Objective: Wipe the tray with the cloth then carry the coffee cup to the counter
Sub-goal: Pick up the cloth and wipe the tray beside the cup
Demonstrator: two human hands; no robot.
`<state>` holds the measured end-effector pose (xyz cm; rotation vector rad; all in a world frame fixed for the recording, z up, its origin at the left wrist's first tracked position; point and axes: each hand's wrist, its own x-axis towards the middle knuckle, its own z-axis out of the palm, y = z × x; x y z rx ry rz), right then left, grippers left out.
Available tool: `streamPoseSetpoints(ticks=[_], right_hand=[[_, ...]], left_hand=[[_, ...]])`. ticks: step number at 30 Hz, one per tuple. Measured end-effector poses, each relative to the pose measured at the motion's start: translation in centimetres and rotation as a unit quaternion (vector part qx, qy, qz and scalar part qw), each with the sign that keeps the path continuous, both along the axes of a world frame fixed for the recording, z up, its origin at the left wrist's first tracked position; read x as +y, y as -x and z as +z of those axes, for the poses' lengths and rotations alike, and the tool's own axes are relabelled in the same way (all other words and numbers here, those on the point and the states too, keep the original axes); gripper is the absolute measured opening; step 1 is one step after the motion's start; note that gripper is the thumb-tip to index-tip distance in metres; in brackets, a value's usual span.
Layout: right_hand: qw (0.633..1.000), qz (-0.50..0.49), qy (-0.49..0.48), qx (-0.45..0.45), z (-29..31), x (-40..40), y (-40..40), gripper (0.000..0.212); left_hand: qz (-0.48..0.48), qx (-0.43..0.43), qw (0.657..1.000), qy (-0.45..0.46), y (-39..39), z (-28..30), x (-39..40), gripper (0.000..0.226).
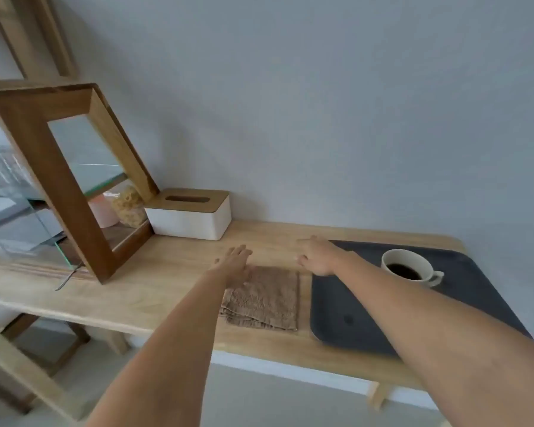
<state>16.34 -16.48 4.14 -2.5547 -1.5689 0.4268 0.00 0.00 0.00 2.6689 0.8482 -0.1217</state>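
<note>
Two bare forearms reach in from the lower edge toward twelve o'clock, over a long pale wooden counter (154, 291); the left hand (233, 261) hovers flat above the far left corner of a folded brown woven cloth (264, 298), fingers (241, 252) spread and holding nothing; whether the palm touches the fabric I cannot tell. The right hand (318, 257) hangs palm-down at the far left corner of a dark slate-grey rounded tray (367, 322), fingers loosely extended, empty. The cloth lies just beside the tray, at its nine o'clock; a white ceramic cup of black coffee (409, 266) stands on the tray's far half, handle pointing to about four o'clock. At ten o'clock from the cloth sit a white tissue box with a wooden lid (191, 215) and a wooden-framed glass cabinet (59, 180).

The cloth looks soft, light and limp; a pinch through all its folded layers at the near edge should keep it bunched for wiping. The cup looks rigid, breakable and nearly full, so it would likely spill if tilted; the handle, or a grip around the body, seems the safest hold; wiping must probably work around it.
</note>
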Motion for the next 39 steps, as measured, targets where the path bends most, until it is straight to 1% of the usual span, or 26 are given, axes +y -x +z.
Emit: streamPoseSetpoints(ticks=[2, 4, 5, 8, 9, 10, 11, 12, 13, 14, 15, 16, 19, 22, 23, 25, 27, 29, 33, 35, 36, 37, 38, 39], right_hand=[[1.0, 0.009, 0.026, 0.01, -1.5, 0.7, 1.1, 0.046], [0.999, 0.015, 0.042, 0.018, -2.9, 0.9, 2.4, 0.042], [0.999, 0.017, 0.035, 0.02, -3.5, 1.1, 2.7, 0.04], [0.999, 0.017, -0.03, 0.02, -4.1, 1.4, 3.2, 0.037], [0.999, 0.012, -0.042, 0.022, -4.2, 1.5, 3.4, 0.031], [0.999, 0.007, -0.044, 0.024, -4.2, 1.6, 3.5, 0.022], [0.999, 0.006, -0.046, 0.026, -4.0, 1.5, 3.7, 0.02], [0.998, 0.011, -0.054, 0.035, -3.8, 1.4, 3.9, 0.025], [0.996, 0.022, -0.069, 0.052, -3.3, 1.2, 4.0, 0.031], [0.994, 0.029, -0.083, 0.071, -2.7, 0.8, 4.1, 0.035], [0.991, 0.036, -0.095, 0.088, -1.9, 0.2, 4.1, 0.037], [0.989, 0.037, -0.098, 0.103, -1.0, -0.5, 4.0, 0.034], [0.985, 0.051, -0.101, 0.132, 2.1, -3.3, 3.5, 0.024], [0.968, 0.04, -0.116, 0.22, 5.1, -7.3, 2.4, 0.01], [0.959, 0.04, -0.126, 0.249, 6.0, -8.6, 2.0, 0.009], [0.951, 0.038, -0.132, 0.275, 7.5, -11.1, 0.9, 0.01], [0.957, 0.022, -0.124, 0.26, 8.4, -13.1, -0.4, 0.02], [0.967, 0.005, -0.121, 0.224, 8.4, -14.9, -1.7, 0.027], [0.986, -0.001, -0.116, 0.122, 5.7, -17.8, -2.7, 0.031], [0.995, -0.001, -0.081, 0.066, 3.4, -18.8, -2.9, 0.035], [0.997, 0.004, -0.058, 0.054, 2.2, -19.4, -2.9, 0.036], [0.997, 0.017, -0.042, 0.066, 1.1, -20.0, -2.6, 0.035], [0.995, 0.036, -0.034, 0.081, 0.0, -20.4, -2.3, 0.033], [0.994, 0.055, -0.036, 0.085, -1.1, -20.8, -2.0, 0.031]], left_hand=[[-0.017, 0.021, 0.999, 0.023, 0.2, -0.9, 0.3, 0.052], [-0.021, 0.019, 0.999, 0.035, 0.4, -1.9, 0.7, 0.052], [-0.023, 0.009, 0.999, 0.033, 0.2, -2.3, 0.9, 0.052], [-0.031, 0.005, 1.0, 0.005, -0.2, -1.8, 1.1, 0.057], [-0.038, 0.012, 0.999, -0.005, -0.3, -1.7, 1.3, 0.057], [-0.048, 0.022, 0.999, -0.013, -0.3, -1.4, 1.2, 0.052], [-0.063, 0.024, 0.997, -0.022, -0.4, -1.2, 1.2, 0.04], [-0.069, 0.03, 0.997, -0.032, -0.4, -0.9, 1.1, 0.021], [-0.076, 0.025, 0.996, -0.037, -0.2, -0.7, 1.0, 0.01], [-0.078, 0.018, 0.996, -0.036, 0.0, -0.2, 0.7, 0.022], [-0.086, 0.006, 0.996, -0.028, 0.2, 0.3, 0.6, 0.031], [-0.093, -0.018, 0.995, -0.015, 0.4, 1.0, 0.4, 0.033], [-0.107, -0.08, 0.99, 0.045, 1.2, 4.0, -0.4, 0.03], [-0.12, -0.086, 0.98, 0.133, 1.6, 7.3, -2.2, 0.034], [-0.129, -0.087, 0.975, 0.156, 1.4, 8.2, -3.0, 0.035], [-0.148, -0.087, 0.969, 0.18, 0.4, 9.7, -4.6, 0.032], [-0.161, -0.096, 0.962, 0.199, -1.3, 10.3, -6.3, 0.028], [-0.165, -0.1, 0.96, 0.204, -3.2, 10.0, -8.3, 0.028], [-0.155, -0.099, 0.96, 0.212, -5.7, 6.4, -11.7, 0.035], [-0.137, -0.108, 0.968, 0.182, -5.8, 4.2, -12.8, 0.03], [-0.129, -0.107, 0.973, 0.162, -5.6, 3.2, -13.2, 0.026], [-0.121, -0.103, 0.976, 0.151, -5.2, 2.2, -13.4, 0.026], [-0.116, -0.1, 0.977, 0.149, -4.5, 1.5, -13.7, 0.036], [-0.112, -0.098, 0.977, 0.15, -3.6, 0.8, -14.1, 0.05]])
